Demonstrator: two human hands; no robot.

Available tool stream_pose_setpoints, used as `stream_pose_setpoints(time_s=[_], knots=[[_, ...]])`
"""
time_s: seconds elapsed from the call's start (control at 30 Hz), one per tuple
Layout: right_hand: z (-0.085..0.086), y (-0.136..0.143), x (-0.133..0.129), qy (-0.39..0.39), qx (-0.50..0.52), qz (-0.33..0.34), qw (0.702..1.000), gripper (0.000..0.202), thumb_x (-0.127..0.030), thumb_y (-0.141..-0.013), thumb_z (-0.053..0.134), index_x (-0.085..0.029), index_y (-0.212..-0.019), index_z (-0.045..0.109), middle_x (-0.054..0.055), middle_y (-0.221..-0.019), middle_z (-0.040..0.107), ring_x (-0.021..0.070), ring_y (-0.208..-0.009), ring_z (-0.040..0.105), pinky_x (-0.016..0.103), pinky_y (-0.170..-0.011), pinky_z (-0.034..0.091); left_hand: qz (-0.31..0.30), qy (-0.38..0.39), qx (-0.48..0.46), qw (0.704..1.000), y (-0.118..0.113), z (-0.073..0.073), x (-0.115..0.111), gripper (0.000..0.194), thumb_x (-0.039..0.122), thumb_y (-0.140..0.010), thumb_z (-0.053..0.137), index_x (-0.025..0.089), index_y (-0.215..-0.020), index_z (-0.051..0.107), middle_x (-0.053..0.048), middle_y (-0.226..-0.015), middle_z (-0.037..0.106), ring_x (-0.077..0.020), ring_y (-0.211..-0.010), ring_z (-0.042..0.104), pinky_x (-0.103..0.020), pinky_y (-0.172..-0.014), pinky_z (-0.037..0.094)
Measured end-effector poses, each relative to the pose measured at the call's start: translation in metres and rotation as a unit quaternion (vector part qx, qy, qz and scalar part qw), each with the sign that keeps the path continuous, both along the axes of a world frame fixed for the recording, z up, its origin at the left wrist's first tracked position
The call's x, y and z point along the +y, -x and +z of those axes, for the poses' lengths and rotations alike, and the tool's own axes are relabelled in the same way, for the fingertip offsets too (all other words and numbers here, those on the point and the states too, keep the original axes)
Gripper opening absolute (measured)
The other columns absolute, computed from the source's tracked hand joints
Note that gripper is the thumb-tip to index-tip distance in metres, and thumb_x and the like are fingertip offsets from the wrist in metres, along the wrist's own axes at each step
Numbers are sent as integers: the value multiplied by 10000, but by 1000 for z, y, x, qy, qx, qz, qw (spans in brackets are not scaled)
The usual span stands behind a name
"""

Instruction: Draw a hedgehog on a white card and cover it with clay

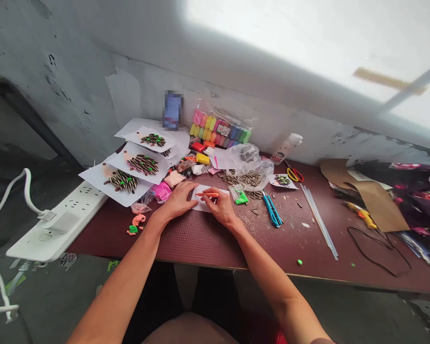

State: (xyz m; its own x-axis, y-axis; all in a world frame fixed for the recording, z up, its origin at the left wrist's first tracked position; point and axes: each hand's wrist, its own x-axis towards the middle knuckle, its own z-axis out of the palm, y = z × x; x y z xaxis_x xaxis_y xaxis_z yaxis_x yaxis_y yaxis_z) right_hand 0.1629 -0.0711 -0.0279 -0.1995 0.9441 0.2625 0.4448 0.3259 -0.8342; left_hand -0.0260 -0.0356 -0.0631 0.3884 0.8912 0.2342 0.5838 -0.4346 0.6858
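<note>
My right hand (221, 209) grips an orange pencil (208, 194) between thumb and fingers, over a small sheet of white paper (199, 206). Resting at the sheet's left edge, my left hand (179, 199) lies with its fingers stretched out and holds nothing. The sheet is partly hidden by both hands. Just right of it sits a small bag of green clay (241, 196), beside a pile of striped seeds (249, 179). Bags of pink clay (162, 192) lie close to my left hand.
Hedgehog pictures (141, 164) are stacked at the left, near a white power strip (62, 220). Behind stands a pack of coloured clay (222, 126). To the right lie a blue utility knife (271, 210), scissors (294, 174), glue sticks (318, 222) and a glue gun (361, 215).
</note>
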Motion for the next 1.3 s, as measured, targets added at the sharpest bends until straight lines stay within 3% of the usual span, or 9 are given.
stream_pose_setpoints(time_s=[0.8, 1.3], knots=[[-3, -1, 1, 9, -1, 0, 1000, 208, -370, -880, 576, -192, -894, 683, 50, -837, 756, 154, -648, 617, 259, -613, 456, 1, 1, -1, 1000, 0, 2, -1, 507, 280, -756, 644, 202, -1257, 625, -92, -1286, 659, -300, -1252, 570, -490, -1132, 421], [2, -7, -4, 15, -41, 0, 999, 153, -299, -876, 591, -191, -875, 700, 29, -783, 754, 139, -626, 593, 249, -645, 442, 3, 4, 0, 1000, 0, 2, -1, 529, 280, -744, 653, 205, -1267, 624, -86, -1288, 659, -304, -1256, 567, -495, -1138, 415]])
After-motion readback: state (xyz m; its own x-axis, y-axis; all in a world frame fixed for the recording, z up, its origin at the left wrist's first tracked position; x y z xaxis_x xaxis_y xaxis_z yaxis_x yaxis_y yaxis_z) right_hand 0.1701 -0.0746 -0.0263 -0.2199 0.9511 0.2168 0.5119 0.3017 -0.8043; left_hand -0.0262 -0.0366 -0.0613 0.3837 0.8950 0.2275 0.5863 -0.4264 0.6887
